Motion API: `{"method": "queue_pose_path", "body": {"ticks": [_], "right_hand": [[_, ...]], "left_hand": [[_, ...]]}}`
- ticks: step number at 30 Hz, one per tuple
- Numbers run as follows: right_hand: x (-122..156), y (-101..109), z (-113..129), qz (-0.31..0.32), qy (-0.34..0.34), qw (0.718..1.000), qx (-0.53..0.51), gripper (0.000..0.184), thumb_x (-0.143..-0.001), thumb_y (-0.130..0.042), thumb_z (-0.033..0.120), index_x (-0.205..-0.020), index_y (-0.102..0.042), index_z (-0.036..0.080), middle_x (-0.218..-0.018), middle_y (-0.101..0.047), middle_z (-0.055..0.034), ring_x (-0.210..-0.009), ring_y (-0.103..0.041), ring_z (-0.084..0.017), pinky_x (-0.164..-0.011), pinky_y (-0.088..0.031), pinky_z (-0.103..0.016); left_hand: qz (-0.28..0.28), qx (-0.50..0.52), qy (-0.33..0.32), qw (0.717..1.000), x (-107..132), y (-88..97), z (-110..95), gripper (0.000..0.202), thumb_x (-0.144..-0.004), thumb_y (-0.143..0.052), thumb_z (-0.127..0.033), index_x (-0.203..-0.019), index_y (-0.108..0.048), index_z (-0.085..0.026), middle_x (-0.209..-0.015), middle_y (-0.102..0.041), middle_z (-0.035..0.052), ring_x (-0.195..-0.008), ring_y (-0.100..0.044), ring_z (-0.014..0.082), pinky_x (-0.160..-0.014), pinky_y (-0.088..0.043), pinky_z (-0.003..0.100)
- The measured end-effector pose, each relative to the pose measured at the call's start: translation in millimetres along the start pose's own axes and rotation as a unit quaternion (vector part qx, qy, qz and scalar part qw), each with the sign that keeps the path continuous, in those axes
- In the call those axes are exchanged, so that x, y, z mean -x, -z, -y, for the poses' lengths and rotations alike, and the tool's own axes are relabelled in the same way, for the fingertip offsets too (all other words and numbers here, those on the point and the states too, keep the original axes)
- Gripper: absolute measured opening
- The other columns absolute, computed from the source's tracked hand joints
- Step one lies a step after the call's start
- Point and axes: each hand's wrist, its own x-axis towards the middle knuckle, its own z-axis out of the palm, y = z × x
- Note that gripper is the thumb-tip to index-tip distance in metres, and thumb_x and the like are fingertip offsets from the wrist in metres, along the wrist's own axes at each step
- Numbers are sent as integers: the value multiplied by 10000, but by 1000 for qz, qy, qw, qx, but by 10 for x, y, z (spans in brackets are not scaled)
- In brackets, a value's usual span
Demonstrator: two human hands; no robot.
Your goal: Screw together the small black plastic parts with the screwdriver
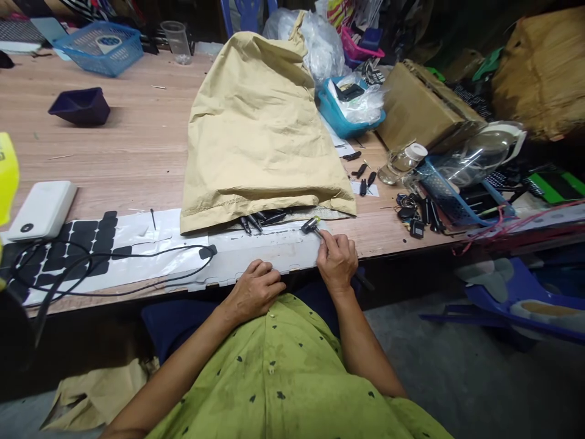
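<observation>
My right hand [338, 259] is closed around the handle of a small hammer [311, 225]. Its dark, shiny head has a yellow-green end and lies over the pale sheet [265, 255] along the table's front edge. My left hand [259, 285] rests by that edge, close to my body, with fingers curled; anything inside them is hidden. A large beige cloth bag [260, 134] lies just beyond both hands. Several black slender pieces [256, 222] stick out from under its near edge, left of the hammer head.
A black cable [150, 291] loops over the white sheet of black stickers [77, 250] at left, beside a white power bank [43, 210]. Small black parts [363, 183], a clear bottle [404, 163] and a blue basket [450, 198] stand at right. A purple container [81, 110] sits farther left.
</observation>
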Motion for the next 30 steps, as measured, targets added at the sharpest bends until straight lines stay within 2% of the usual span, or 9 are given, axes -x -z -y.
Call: {"method": "queue_pose_path", "body": {"ticks": [3,5,8,11,14,18,24,28,30], "right_hand": [[-5,1,19,-19,14,1000,19,305,-955,-507,187,-1109,-762,249,-852,-602,-81,-808,-474,-237,-713,-347,-356],[-8,-3,25,-23,17,999,24,298,-954,-508,187,-1099,-762,247,-842,-599,-78,-806,-478,-235,-709,-347,-351],[-6,-17,24,-29,17,999,19,296,-951,-507,187,-1090,-761,248,-835,-593,-77,-805,-477,-235,-709,-348,-349],[1,-38,19,-18,10,1000,1,302,-947,-510,186,-1111,-756,249,-839,-587,-82,-802,-466,-237,-705,-345,-355],[6,-57,18,-13,5,1000,-8,305,-949,-506,185,-1108,-758,246,-839,-582,-86,-802,-459,-241,-699,-344,-359],[9,-71,24,-20,9,1000,-6,310,-944,-502,177,-1098,-760,251,-838,-577,-84,-799,-460,-236,-699,-348,-357],[6,-69,43,-22,16,1000,10,309,-945,-509,172,-1098,-763,260,-838,-572,-78,-801,-466,-237,-699,-348,-350],[2,-59,57,-31,20,999,16,307,-949,-509,170,-1092,-764,261,-828,-580,-76,-799,-470,-236,-701,-350,-357],[1,-55,59,-21,13,1000,6,302,-946,-513,174,-1097,-761,257,-838,-581,-80,-810,-470,-238,-707,-355,-357]], "left_hand": [[-11,42,2,999,-22,49,29,156,-934,-619,-281,-1027,-739,-245,-899,-705,55,-950,-581,232,-891,-432,381],[-31,62,42,997,-68,114,115,180,-939,-608,-318,-1030,-737,-233,-901,-718,51,-870,-600,210,-814,-457,355],[-95,15,201,975,-192,269,329,227,-958,-541,-324,-993,-734,-210,-843,-712,55,-756,-605,197,-672,-452,317],[-152,-75,376,911,-346,434,526,265,-953,-549,-408,-918,-719,-207,-832,-710,68,-819,-642,237,-684,-457,327],[-143,-112,462,868,-466,501,622,309,-870,-660,-523,-910,-700,-220,-875,-718,72,-888,-662,279,-687,-457,333],[-123,-101,482,861,-480,465,690,335,-818,-704,-560,-933,-697,-246,-947,-730,63,-898,-668,278,-641,-440,315],[-82,-67,481,870,-265,582,791,133,-786,-673,-366,-871,-716,-274,-824,-731,19,-795,-669,252,-580,-426,303],[-27,-89,477,874,-134,691,712,94,-733,-687,-334,-791,-704,-262,-804,-718,38,-780,-670,279,-560,-410,319],[-20,-92,462,882,-93,692,648,113,-745,-690,-355,-806,-702,-262,-858,-715,43,-809,-671,282,-576,-424,325]]}}
